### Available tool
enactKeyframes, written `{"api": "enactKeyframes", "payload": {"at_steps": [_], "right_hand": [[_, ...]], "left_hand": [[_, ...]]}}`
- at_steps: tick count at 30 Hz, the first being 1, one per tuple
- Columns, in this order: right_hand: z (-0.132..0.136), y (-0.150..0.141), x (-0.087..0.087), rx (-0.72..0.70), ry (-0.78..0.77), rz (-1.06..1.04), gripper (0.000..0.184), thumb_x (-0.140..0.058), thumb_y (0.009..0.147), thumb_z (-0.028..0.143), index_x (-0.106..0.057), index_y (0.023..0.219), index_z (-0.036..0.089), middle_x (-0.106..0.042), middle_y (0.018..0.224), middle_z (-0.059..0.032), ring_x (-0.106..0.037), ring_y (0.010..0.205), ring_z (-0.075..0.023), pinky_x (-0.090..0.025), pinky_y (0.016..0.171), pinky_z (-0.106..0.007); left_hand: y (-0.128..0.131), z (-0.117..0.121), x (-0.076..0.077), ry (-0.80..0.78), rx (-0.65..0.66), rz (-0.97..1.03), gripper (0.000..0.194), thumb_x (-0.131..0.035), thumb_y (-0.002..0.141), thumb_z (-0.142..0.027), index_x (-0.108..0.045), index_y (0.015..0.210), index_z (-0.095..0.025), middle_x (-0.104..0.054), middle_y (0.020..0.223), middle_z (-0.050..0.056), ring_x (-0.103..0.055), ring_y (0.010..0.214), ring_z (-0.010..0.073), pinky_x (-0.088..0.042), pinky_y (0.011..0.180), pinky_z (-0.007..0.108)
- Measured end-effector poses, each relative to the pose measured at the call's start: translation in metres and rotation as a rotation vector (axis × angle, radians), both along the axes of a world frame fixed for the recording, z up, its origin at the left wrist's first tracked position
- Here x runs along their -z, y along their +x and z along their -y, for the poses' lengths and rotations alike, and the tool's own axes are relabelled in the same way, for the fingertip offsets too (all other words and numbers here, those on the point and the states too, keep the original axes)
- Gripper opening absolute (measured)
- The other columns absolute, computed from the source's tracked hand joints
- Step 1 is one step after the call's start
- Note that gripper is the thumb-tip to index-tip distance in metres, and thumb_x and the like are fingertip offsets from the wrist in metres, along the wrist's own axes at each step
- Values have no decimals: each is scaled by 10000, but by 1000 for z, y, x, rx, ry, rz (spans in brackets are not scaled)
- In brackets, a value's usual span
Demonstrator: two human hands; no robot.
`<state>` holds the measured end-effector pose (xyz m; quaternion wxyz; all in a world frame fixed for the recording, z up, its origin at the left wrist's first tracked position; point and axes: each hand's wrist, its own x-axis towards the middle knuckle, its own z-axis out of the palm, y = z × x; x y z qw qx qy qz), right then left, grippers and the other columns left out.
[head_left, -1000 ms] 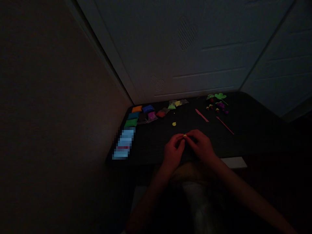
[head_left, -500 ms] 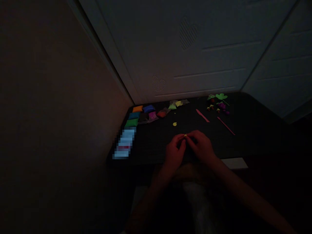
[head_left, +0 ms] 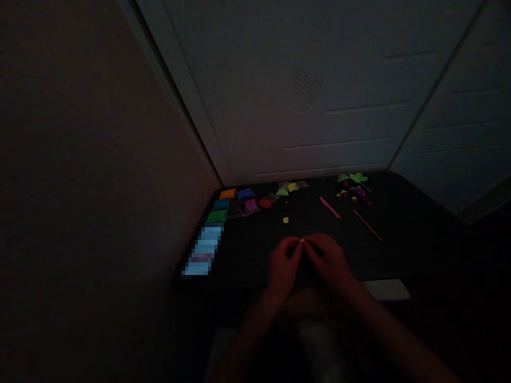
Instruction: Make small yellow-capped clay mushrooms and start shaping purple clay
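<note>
My left hand (head_left: 284,261) and my right hand (head_left: 328,256) meet over the front of the dark table. Between their fingertips is a small piece of yellow modelling clay (head_left: 302,241), pinched from both sides and mostly covered by the fingers. Beyond the hands lies a flat yellow clay piece (head_left: 285,219) with a notch in its edge. A tiny yellow-green speck (head_left: 286,202) rests farther back. To the right are a pink plastic clay knife (head_left: 330,207) and a thin pink stick tool (head_left: 367,225).
Clay packets, among them an orange one (head_left: 228,194) and a green one (head_left: 216,216), lie at the back left. A lit, pixelated screen (head_left: 203,250) is at the left edge. Small clay figures, a green flower shape (head_left: 358,177) and purple lumps (head_left: 361,191) sit back right. A pale panelled wall (head_left: 239,106) stands behind.
The view has tilted up a little, so everything sits lower in the picture. Both hands still pinch the yellow clay, with the left fingers and thumb closer together.
</note>
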<state>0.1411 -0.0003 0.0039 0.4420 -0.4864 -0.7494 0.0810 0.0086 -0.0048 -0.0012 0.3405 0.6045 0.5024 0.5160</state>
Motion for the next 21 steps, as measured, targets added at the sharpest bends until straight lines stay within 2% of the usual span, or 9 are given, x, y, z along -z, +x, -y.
{"api": "enactKeyframes", "payload": {"at_steps": [8, 13, 21], "right_hand": [[1, 1, 2, 21, 19, 7, 147, -513, 830, 237, -633, 912, 214, -686, 875, -63, -610, 825, -210, -468, 767, -384], [3, 1, 0, -31, 36, 10, 162, -518, 831, 237, -623, 953, 223, -685, 901, -49, -608, 846, -195, -468, 774, -365], [4, 3, -2, -10, 65, -7, 139, -522, 834, 254, -637, 907, 225, -694, 845, -47, -616, 806, -196, -445, 762, -378]], "left_hand": [[1, -3, -6, 167, -108, -160, 144, -563, 778, -205, -650, 894, -203, -633, 1010, 62, -547, 1007, 200, -402, 947, 419], [-2, -1, -6, 375, -212, -366, 134, -575, 772, -175, -645, 884, -196, -633, 1011, 63, -478, 1086, 227, -408, 934, 450], [0, 2, -5, 440, -272, -436, 111, -585, 766, -187, -635, 864, -198, -612, 985, 66, -478, 1068, 235, -423, 902, 456]]}}
